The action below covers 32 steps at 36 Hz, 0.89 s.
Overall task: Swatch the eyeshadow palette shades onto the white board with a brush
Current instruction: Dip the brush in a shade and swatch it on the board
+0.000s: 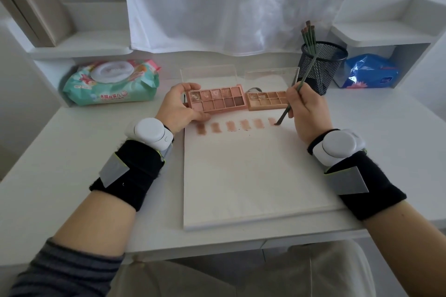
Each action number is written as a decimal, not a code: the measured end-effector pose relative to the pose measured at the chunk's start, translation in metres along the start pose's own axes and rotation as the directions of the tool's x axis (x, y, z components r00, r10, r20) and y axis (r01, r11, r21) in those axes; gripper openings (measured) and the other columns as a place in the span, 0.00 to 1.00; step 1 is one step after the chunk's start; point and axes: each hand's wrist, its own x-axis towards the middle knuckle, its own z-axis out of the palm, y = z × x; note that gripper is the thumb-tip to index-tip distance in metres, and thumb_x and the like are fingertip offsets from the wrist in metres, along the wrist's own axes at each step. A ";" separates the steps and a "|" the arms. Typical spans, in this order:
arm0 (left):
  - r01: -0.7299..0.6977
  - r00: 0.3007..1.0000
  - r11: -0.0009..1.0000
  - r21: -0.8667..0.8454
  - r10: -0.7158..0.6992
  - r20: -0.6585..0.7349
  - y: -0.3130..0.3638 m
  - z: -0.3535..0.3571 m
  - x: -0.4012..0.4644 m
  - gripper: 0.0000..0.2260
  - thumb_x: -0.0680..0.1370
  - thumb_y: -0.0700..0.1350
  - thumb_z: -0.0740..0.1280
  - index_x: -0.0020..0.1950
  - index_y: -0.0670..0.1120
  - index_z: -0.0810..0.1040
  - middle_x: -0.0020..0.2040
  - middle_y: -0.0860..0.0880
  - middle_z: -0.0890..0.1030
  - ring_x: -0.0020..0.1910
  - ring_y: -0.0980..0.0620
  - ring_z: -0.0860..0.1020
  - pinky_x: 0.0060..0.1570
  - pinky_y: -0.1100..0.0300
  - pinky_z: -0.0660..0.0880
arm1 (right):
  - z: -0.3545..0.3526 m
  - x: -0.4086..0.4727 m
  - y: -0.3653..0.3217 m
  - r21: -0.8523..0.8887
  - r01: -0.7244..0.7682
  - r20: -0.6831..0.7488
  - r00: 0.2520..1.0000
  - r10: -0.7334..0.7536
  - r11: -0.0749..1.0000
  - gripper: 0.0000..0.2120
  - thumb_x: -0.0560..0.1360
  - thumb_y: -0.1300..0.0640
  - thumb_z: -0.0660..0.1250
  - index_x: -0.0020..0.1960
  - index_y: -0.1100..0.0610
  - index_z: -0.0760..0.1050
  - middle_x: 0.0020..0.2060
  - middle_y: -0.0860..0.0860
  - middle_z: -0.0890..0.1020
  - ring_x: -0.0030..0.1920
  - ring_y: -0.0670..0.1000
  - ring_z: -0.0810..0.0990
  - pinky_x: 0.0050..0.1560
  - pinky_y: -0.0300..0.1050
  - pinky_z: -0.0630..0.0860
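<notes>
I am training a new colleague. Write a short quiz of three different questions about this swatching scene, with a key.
1. True or false: the brush tip is touching the white board.
2. How many swatches are in the row on the board? A) three B) six C) nine
3. Fill in: the left hand holds the pink ______.

Key:
1. True. The right hand holds the brush, with its tip at the rightmost swatch.
2. B, six.
3. Palette. A second palette lies to its right, in front of the mesh brush holder.
</notes>
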 end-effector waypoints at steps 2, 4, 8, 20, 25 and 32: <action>0.003 1.000 1.000 -0.005 -0.003 0.002 0.000 0.000 0.000 0.29 0.62 0.27 0.75 0.57 0.48 0.71 0.51 0.44 0.78 0.38 0.51 0.78 0.42 0.68 0.76 | 0.001 0.000 0.000 0.039 -0.010 -0.016 1.000 0.010 0.999 0.11 0.81 0.57 0.56 0.42 0.60 0.70 0.29 0.50 0.72 0.31 0.48 0.69 0.37 0.45 0.67; 0.003 1.000 1.000 -0.012 -0.003 0.003 0.000 0.000 -0.001 0.29 0.62 0.27 0.75 0.57 0.47 0.71 0.51 0.44 0.78 0.38 0.51 0.78 0.41 0.69 0.76 | 0.002 0.000 0.000 0.078 -0.011 -0.022 1.000 0.013 0.997 0.11 0.81 0.57 0.56 0.40 0.52 0.69 0.29 0.49 0.73 0.31 0.45 0.70 0.38 0.44 0.69; -0.001 1.000 1.000 -0.012 0.001 0.003 0.000 0.001 0.000 0.29 0.62 0.26 0.75 0.57 0.47 0.71 0.50 0.44 0.77 0.38 0.51 0.78 0.41 0.69 0.76 | 0.004 0.000 -0.001 0.085 -0.019 0.025 1.000 0.017 0.996 0.12 0.81 0.58 0.56 0.39 0.48 0.67 0.31 0.48 0.74 0.32 0.47 0.72 0.40 0.51 0.72; 0.005 1.000 1.000 -0.004 -0.005 0.005 0.000 0.001 0.000 0.29 0.62 0.27 0.75 0.56 0.48 0.70 0.51 0.44 0.77 0.39 0.51 0.78 0.43 0.66 0.76 | 0.003 0.000 0.000 0.097 -0.028 0.013 1.000 0.027 0.995 0.12 0.80 0.58 0.55 0.38 0.50 0.67 0.30 0.50 0.73 0.30 0.46 0.70 0.37 0.43 0.69; 0.001 1.000 1.000 -0.008 -0.001 0.001 0.000 0.000 0.000 0.29 0.62 0.27 0.75 0.57 0.48 0.70 0.51 0.44 0.77 0.39 0.51 0.78 0.42 0.67 0.76 | 0.004 0.000 -0.002 0.097 -0.042 0.044 0.998 0.038 0.994 0.12 0.81 0.58 0.55 0.39 0.49 0.68 0.30 0.49 0.74 0.30 0.44 0.71 0.36 0.42 0.71; 0.002 1.000 1.000 -0.002 -0.002 0.001 -0.001 0.000 0.001 0.29 0.62 0.27 0.75 0.56 0.48 0.71 0.50 0.45 0.77 0.38 0.52 0.78 0.44 0.65 0.76 | 0.002 0.000 -0.001 0.093 -0.051 0.018 0.999 0.049 0.994 0.12 0.81 0.57 0.56 0.38 0.51 0.68 0.28 0.50 0.73 0.26 0.42 0.68 0.34 0.40 0.67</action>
